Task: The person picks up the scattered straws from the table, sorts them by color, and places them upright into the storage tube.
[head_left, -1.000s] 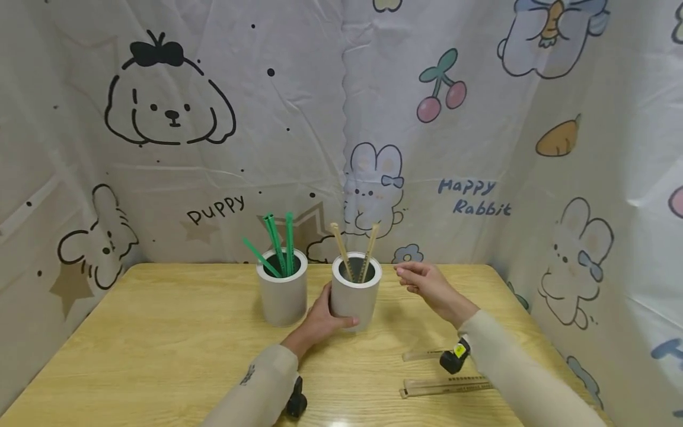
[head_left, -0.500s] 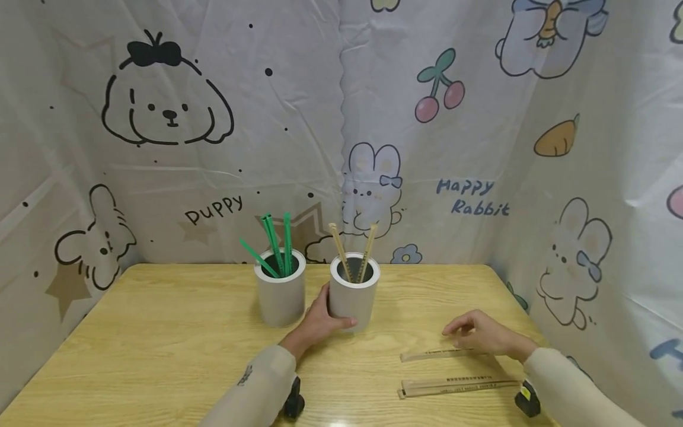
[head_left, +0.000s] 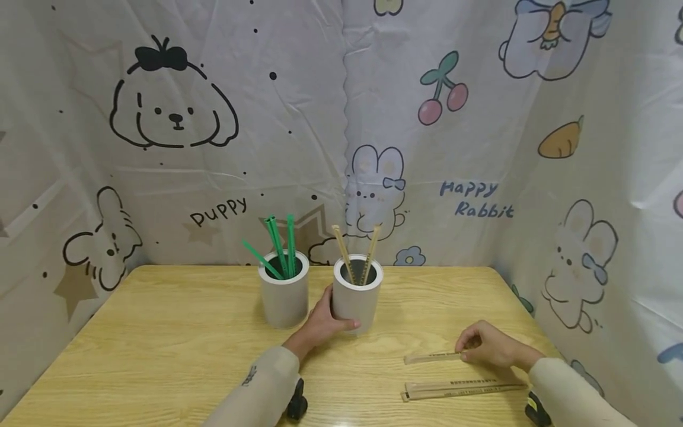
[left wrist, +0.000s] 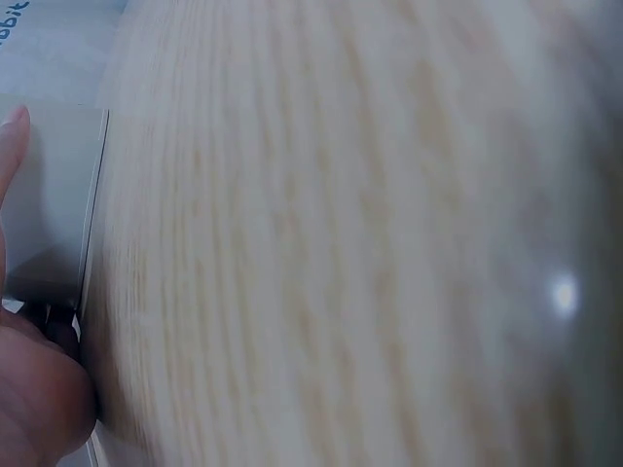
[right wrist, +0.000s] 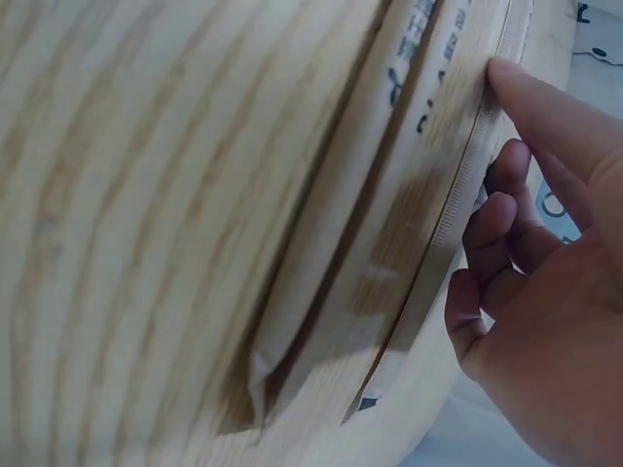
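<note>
My left hand (head_left: 321, 323) grips the lower left side of a white cylindrical cup (head_left: 356, 305), its thumb across the front. Two tan paper-wrapped straws (head_left: 341, 252) stand tilted in that cup. On the right, my right hand (head_left: 493, 346) pinches a single tan paper-wrapped straw (head_left: 431, 358) lying on the table, thumb and fingertips at its right part. In the right wrist view, the straw's printed edge (right wrist: 443, 233) runs beside the curled fingers. Nearer the front edge lie more tan wrapped straws (head_left: 453, 390), side by side. The left wrist view shows only part of the left hand (left wrist: 39, 394) and cup.
Left of the gripped cup stands a second white cup (head_left: 284, 302) with several green straws (head_left: 276, 246). Both stand on a wood-grain table (head_left: 176, 344). A printed cloth (head_left: 299, 118) hangs behind and along the sides.
My right hand has moved from beside the cup, down and right, to the single straw and now pinches it. The left hand keeps its grip on the cup.
</note>
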`<state>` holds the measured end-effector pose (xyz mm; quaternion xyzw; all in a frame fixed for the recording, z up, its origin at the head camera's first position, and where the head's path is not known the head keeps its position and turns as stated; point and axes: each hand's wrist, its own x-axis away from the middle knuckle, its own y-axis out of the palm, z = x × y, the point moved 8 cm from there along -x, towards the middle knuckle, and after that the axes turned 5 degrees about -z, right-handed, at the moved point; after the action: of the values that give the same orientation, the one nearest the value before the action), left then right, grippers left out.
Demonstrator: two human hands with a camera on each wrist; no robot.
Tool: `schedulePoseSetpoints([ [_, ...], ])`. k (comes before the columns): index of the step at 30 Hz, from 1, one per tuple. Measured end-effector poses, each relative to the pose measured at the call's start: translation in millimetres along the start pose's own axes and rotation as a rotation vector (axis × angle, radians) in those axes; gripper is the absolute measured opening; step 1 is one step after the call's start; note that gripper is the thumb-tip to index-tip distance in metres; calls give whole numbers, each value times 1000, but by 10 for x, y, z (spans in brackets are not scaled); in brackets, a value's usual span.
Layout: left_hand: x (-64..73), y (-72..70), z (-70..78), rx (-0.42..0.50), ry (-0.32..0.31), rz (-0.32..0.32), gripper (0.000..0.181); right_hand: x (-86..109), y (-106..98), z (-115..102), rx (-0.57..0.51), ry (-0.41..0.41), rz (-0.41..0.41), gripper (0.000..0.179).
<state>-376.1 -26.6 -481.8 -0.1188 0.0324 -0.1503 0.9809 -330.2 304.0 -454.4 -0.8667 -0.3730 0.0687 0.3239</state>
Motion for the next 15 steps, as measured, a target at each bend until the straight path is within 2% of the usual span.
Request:
schedulePoseSetpoints([
  [5,13,-12,36,0,2,4,109,-14,-33,-8,7,11,-22,7],
  [8,29,-9,46,9,-2,1,109,-20,-95,-43,-29,-3,-25,11],
  [11,44,1,48,23,-5,-2,109,-21,-204,-77,-100,30,4,19],
  [15,58,1,65,22,12,-1,109,-50,-367,-184,-163,131,99,29],
])
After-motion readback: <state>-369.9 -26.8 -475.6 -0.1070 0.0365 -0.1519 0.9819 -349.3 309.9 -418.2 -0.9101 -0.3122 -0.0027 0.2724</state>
